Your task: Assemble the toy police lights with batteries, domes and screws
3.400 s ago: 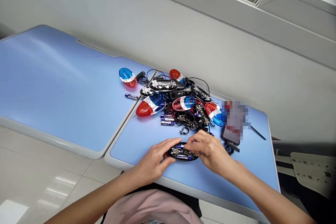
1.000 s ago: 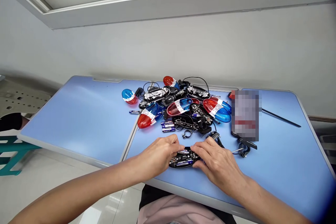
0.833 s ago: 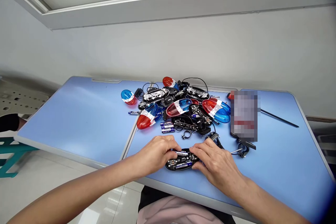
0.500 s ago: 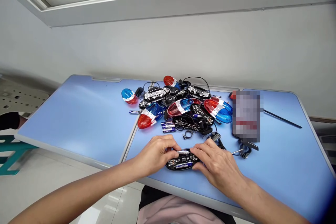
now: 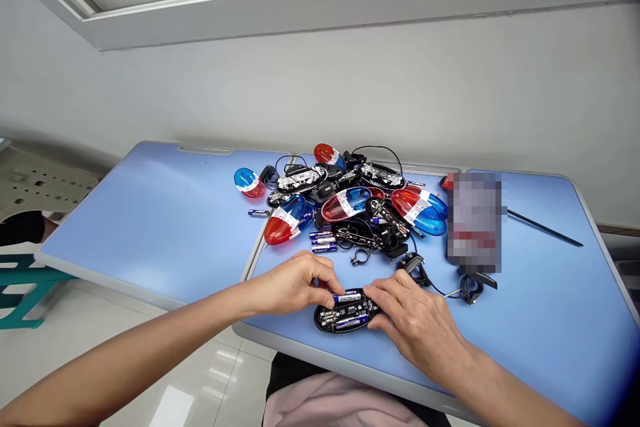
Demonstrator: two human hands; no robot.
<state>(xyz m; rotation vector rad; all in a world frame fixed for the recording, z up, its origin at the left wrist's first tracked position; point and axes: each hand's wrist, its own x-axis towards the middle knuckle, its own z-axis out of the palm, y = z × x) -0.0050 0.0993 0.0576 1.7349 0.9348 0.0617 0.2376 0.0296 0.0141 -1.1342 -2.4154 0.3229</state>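
Preferably, hold the case (image 5: 345,312) level, clasped in the right hand (image 5: 414,312), while aligning the far battery (image 5: 349,297) pinched in the left hand (image 5: 306,283).

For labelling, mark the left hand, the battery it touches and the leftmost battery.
Left hand (image 5: 303,284), head view: its back.
Touched battery (image 5: 349,297), head view: middle of its casing.
Leftmost battery (image 5: 259,213), head view: middle of its casing.

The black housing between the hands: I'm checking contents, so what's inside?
Inside the housing: a circuit board, a near battery and a far battery. The left hand partly covers its far edge, the right hand its right end; anything there or beneath the board is hidden.
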